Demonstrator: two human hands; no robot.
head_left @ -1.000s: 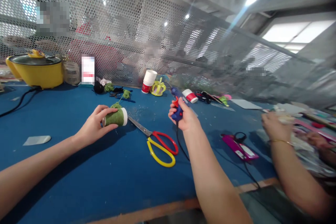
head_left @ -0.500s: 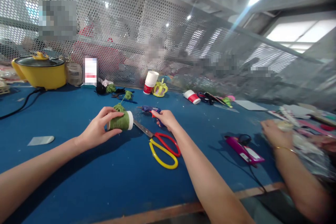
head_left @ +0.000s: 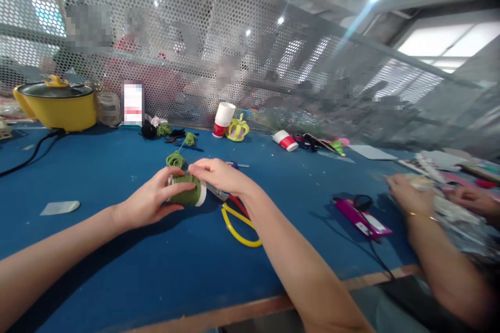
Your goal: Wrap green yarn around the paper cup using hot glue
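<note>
My left hand (head_left: 158, 195) is wrapped around a paper cup (head_left: 188, 190) wound with green yarn, lying on its side with its white rim to the right. My right hand (head_left: 219, 174) reaches over the top of the cup, fingertips pinched together against the yarn; whatever is between them is hidden. Just behind the cup lies a loose clump of green yarn (head_left: 175, 159), with a strand running back to a smaller one. Beneath my right wrist are large scissors (head_left: 234, 225) with red and yellow handles. Part of a blue glue gun (head_left: 234, 165) shows behind my right hand.
White-and-red paper cups (head_left: 224, 119), a yellow crown-shaped piece (head_left: 237, 128) and a yellow electric pot (head_left: 58, 106) stand along the mesh partition. To the right are a purple device (head_left: 363, 218) with a cord and another person's hands (head_left: 410, 195) over plastic-wrapped material.
My right hand has let go of the glue gun and moved left onto the cup. My left hand has shifted the cup slightly right and down, turning it.
</note>
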